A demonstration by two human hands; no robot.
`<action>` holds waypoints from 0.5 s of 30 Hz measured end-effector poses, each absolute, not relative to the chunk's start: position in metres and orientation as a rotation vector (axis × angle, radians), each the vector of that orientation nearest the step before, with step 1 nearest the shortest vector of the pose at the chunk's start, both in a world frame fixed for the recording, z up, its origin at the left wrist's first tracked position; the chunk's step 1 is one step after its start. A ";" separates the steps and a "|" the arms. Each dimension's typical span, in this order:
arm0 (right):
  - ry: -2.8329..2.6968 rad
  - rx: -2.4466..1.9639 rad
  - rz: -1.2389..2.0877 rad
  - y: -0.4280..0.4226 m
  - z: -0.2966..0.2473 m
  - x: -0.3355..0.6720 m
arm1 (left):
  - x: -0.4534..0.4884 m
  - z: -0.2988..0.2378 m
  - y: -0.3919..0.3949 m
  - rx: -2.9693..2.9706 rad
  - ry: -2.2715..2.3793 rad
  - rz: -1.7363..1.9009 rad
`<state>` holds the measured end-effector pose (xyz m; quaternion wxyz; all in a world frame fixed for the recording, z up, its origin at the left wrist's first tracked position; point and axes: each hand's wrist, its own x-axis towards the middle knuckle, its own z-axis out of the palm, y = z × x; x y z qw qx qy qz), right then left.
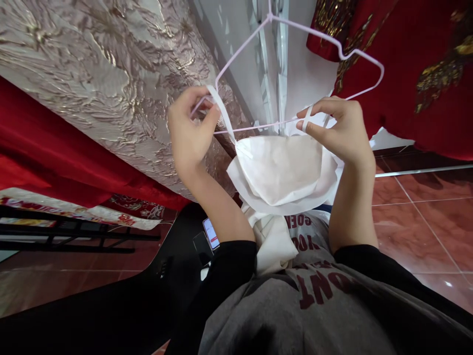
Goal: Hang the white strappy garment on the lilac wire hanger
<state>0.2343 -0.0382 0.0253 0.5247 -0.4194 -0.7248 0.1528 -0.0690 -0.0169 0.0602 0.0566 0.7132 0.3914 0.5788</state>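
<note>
A pale pink wire hanger [306, 34] hangs in front of me. A white strappy garment [283, 170] droops below its bottom bar. My left hand [190, 130] pinches the garment's left strap [221, 111] at the hanger's left corner. My right hand [338, 128] is closed on the right strap [308, 118] near the hanger's right side. The rest of the white cloth falls against my grey printed shirt [314, 291].
A silver embossed curtain [103, 74] fills the upper left, with red cloth [44, 158] below it. Red gold-embroidered fabric [424, 69] hangs at the upper right. A phone [211, 233] lies on something dark below. Red floor tiles [424, 212] spread to the right.
</note>
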 end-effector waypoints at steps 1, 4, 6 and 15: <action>-1.731 -0.996 0.362 -0.038 0.025 0.235 | -0.070 0.066 -0.014 2.194 1.199 1.723; -1.718 -0.982 0.351 -0.038 0.024 0.237 | -0.070 0.069 -0.008 2.140 1.240 1.757; -1.722 -0.982 0.349 -0.037 0.024 0.237 | -0.066 0.061 -0.007 1.915 1.267 1.899; -1.668 -0.997 0.333 -0.028 0.015 0.231 | -0.031 0.005 -0.011 0.870 1.004 2.137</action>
